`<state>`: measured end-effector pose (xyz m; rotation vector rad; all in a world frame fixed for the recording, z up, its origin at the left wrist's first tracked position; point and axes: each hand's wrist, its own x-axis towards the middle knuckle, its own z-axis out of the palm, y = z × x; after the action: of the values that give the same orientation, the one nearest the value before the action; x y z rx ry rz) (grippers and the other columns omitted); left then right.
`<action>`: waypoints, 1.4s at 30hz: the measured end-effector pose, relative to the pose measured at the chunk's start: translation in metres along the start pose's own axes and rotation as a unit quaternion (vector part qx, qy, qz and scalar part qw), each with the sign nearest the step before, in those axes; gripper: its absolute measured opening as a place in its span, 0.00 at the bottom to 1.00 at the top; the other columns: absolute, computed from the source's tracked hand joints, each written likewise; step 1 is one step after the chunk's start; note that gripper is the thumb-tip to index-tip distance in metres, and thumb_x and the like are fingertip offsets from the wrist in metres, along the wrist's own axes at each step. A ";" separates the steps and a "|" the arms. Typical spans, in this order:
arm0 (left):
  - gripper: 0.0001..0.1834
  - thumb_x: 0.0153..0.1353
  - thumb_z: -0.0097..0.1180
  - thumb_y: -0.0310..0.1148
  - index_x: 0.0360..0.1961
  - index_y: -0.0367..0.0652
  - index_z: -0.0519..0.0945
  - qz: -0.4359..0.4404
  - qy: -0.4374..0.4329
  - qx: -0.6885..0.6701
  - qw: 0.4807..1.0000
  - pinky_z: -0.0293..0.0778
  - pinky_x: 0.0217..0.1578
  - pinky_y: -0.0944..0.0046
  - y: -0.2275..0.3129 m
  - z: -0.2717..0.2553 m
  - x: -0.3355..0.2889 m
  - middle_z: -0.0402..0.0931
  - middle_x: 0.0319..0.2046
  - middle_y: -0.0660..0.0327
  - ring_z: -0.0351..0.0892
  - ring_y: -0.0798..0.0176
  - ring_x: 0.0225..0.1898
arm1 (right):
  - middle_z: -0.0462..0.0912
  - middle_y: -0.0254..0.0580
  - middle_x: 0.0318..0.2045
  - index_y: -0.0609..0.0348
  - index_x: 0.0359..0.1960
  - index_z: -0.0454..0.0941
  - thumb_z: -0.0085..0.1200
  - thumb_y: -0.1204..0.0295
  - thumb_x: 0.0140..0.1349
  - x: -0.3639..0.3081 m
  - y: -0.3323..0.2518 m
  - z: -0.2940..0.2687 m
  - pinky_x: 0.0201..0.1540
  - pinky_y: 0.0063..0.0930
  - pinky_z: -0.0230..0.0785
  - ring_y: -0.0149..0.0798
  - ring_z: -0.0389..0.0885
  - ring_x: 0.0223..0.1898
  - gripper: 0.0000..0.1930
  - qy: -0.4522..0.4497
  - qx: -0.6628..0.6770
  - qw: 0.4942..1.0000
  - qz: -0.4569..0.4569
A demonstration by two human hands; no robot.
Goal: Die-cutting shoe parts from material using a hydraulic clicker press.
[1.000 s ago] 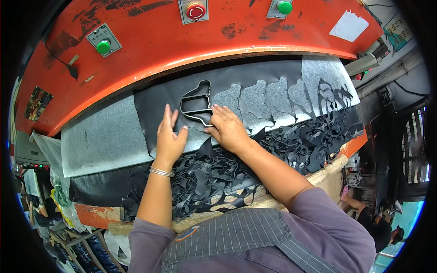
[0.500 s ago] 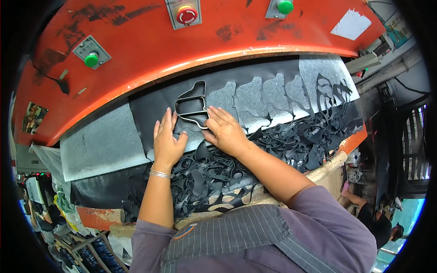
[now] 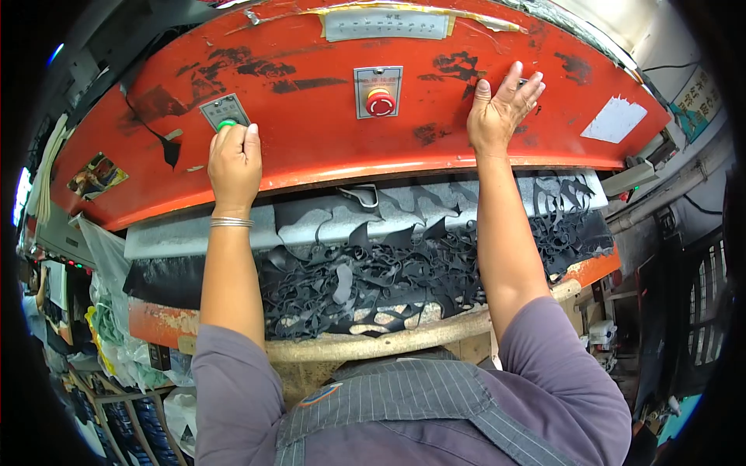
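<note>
The left hand (image 3: pixel 235 167) is folded into a loose fist against the round green push button (image 3: pixel 226 123). The right hand (image 3: pixel 501 116), fingers spread, is held at the orange-red metal panel (image 3: pixel 303 116); anything beneath its palm is hidden. The curved silver metal die (image 3: pixel 375 196) is seen below the panel's edge.

bright; glare upper right; sheen along orange panel (image 3: pixel 311 132); edges bowed, corners black

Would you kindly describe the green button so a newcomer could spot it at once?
Find the big orange-red machine panel across the top. On its left part, a small tilted plate carries the green button, partly covered by the left hand. Its green colour sets it apart from the red button nearer the panel's middle.
</note>
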<state>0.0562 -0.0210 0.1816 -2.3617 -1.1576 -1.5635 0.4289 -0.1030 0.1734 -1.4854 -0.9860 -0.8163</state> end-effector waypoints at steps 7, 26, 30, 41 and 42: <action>0.15 0.60 0.58 0.35 0.21 0.38 0.75 -0.121 -0.235 -0.120 0.957 0.69 0.28 0.60 0.058 -0.056 -0.141 0.74 0.22 0.53 0.72 0.55 0.24 | 0.79 0.54 0.49 0.60 0.49 0.78 0.60 0.61 0.60 -0.113 -0.060 -0.122 0.59 0.45 0.64 0.57 0.74 0.55 0.20 -0.395 0.181 0.900 -0.028; 0.14 0.52 0.59 0.42 0.27 0.42 0.84 -0.099 -0.437 -0.111 0.887 0.74 0.38 0.54 0.136 -0.077 -0.242 0.78 0.27 0.54 0.77 0.50 0.34 | 0.84 0.51 0.35 0.60 0.39 0.82 0.64 0.63 0.48 -0.168 -0.131 -0.185 0.42 0.45 0.75 0.53 0.83 0.35 0.18 -0.813 0.116 0.560 -0.113; 0.16 0.57 0.58 0.45 0.21 0.45 0.84 -0.159 -0.583 -0.169 0.779 0.75 0.31 0.55 0.099 -0.060 -0.194 0.80 0.25 0.57 0.80 0.52 0.28 | 0.82 0.55 0.42 0.59 0.46 0.79 0.63 0.59 0.55 -0.148 -0.107 -0.097 0.47 0.42 0.71 0.56 0.79 0.45 0.21 -0.572 0.144 0.807 0.021; 0.19 0.58 0.57 0.38 0.49 0.40 0.81 -0.057 -0.340 -0.042 0.938 0.66 0.58 0.53 -0.049 0.060 -0.124 0.75 0.56 0.54 0.69 0.48 0.60 | 0.84 0.50 0.39 0.63 0.27 0.74 0.67 0.69 0.53 -0.162 -0.051 0.001 0.46 0.30 0.72 0.36 0.81 0.40 0.13 -0.498 0.273 0.773 0.283; 0.21 0.58 0.58 0.36 0.52 0.40 0.79 -0.069 -0.341 -0.071 0.935 0.67 0.58 0.54 -0.054 0.064 -0.119 0.74 0.57 0.53 0.69 0.48 0.60 | 0.83 0.52 0.39 0.63 0.27 0.74 0.67 0.69 0.53 -0.162 -0.058 0.009 0.48 0.34 0.72 0.43 0.82 0.43 0.14 -0.467 0.262 0.822 0.195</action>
<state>0.0477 -0.0183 0.0367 -3.1068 -1.3693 -0.8713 0.3092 -0.1150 0.0503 -1.4888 -1.3847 0.5510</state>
